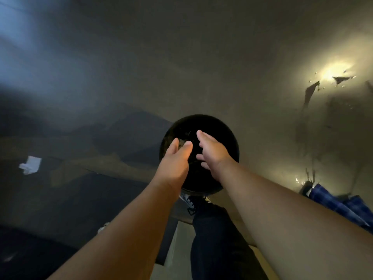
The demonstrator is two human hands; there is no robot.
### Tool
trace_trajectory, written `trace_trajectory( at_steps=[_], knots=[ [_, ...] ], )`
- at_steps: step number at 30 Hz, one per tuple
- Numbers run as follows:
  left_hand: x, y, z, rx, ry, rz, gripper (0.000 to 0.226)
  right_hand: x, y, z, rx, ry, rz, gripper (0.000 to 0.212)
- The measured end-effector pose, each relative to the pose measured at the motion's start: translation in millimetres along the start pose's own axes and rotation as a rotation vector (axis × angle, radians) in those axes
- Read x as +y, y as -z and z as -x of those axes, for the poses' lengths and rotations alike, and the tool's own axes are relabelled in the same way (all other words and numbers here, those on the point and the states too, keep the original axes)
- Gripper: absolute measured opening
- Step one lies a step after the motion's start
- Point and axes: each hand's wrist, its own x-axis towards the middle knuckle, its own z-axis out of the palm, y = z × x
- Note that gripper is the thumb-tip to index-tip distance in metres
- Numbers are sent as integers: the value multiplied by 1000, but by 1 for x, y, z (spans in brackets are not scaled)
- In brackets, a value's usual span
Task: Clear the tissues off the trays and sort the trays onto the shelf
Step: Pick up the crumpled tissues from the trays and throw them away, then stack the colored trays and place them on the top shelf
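left hand (177, 158) open, palm in, over the bin (198, 154); right hand (212, 150) same, fingers spread | both empty, arms stretched out

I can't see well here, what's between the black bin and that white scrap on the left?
Head view: only bare, dim floor lies between the black bin and the white scrap.

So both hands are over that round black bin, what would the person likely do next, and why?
Probably draw both hands back: the left hand and right hand hang open and empty above the black bin, so any tissue seems already dropped.
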Motion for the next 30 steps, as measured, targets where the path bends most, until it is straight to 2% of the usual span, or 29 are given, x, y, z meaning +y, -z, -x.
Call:
trace_trajectory(
  at_steps=[3, 7, 10, 17, 20, 23, 25, 30],
  knots=[
    [44, -3, 38, -10, -83, 6, 69, -46, -11, 42, -10, 110, -42, 59],
    [125, 8, 110, 63, -245, -34, 69, -128, -38, 124, -48, 257, -63, 60],
    [188, 29, 181, 114, -398, -15, 68, -191, -65, 204, -113, 401, -41, 61],
    [302, 99, 377, 253, -722, 54, 67, -308, -153, 401, -311, 722, 9, 48],
    [334, 137, 463, 346, -859, 83, 69, -340, -195, 488, -434, 848, 79, 42],
    [353, 175, 553, 483, -994, 88, 78, -363, -236, 575, -578, 962, 136, 25],
    [358, 197, 609, 551, -1084, 108, 72, -370, -262, 632, -669, 1020, 163, 19],
    [353, 247, 720, 653, -1220, 187, 57, -355, -327, 757, -832, 1197, 361, 36]
  ],
)
